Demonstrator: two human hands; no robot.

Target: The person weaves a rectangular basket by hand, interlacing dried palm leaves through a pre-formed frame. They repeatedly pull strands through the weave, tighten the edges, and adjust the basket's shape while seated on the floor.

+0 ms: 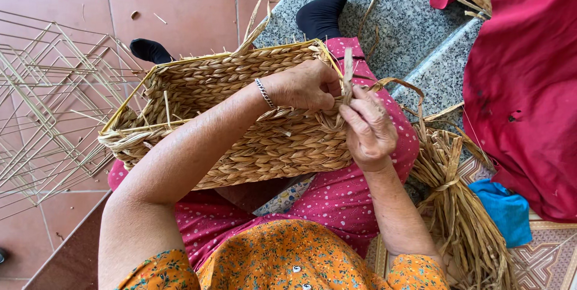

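A rectangular woven straw basket [198, 85] lies tilted across my lap, its braided wall facing up. My left hand [306, 85], with a metal bracelet at the wrist, presses on the basket's rim and wall near its right corner. My right hand [369, 128] pinches a flat straw strand [347, 67] that sticks up at that same corner, right beside the left fingers. Both hands touch the basket and meet at the strand.
A bundle of dried straw [463, 218] lies to my right on a patterned mat, beside a blue cloth [505, 209] and red fabric [523, 85]. Wire basket frames [48, 103] are stacked on the red tile floor at left. A grey granite step [409, 19] lies ahead.
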